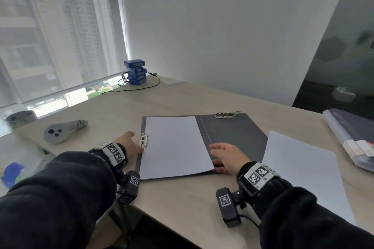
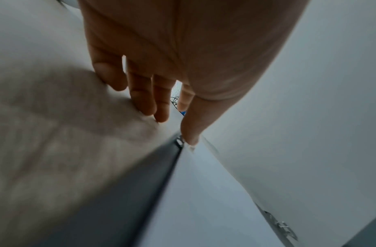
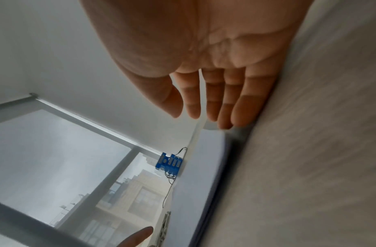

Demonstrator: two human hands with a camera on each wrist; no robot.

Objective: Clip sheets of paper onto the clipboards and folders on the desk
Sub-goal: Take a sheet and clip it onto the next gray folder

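A dark grey folder (image 1: 232, 135) lies open on the desk. A white sheet (image 1: 174, 145) covers its left half. My left hand (image 1: 129, 143) rests at the folder's left edge, fingers straight on the desk. Its thumb tip touches the metal side clip (image 1: 143, 140), which shows in the left wrist view as the clip (image 2: 179, 141). My right hand (image 1: 224, 157) lies open at the sheet's right edge near the lower corner. Its fingertips (image 3: 225, 123) touch the sheet and folder there. A second metal clip (image 1: 226, 114) sits on the top edge of the bare right half.
Loose white sheets (image 1: 303, 172) lie right of the folder, reaching the desk's front edge. A pile of folders (image 1: 352, 133) sits at the far right. A grey controller (image 1: 60, 130) and a grey cup (image 1: 21, 118) stand left, and blue boxes (image 1: 136, 72) with a cable at the back.
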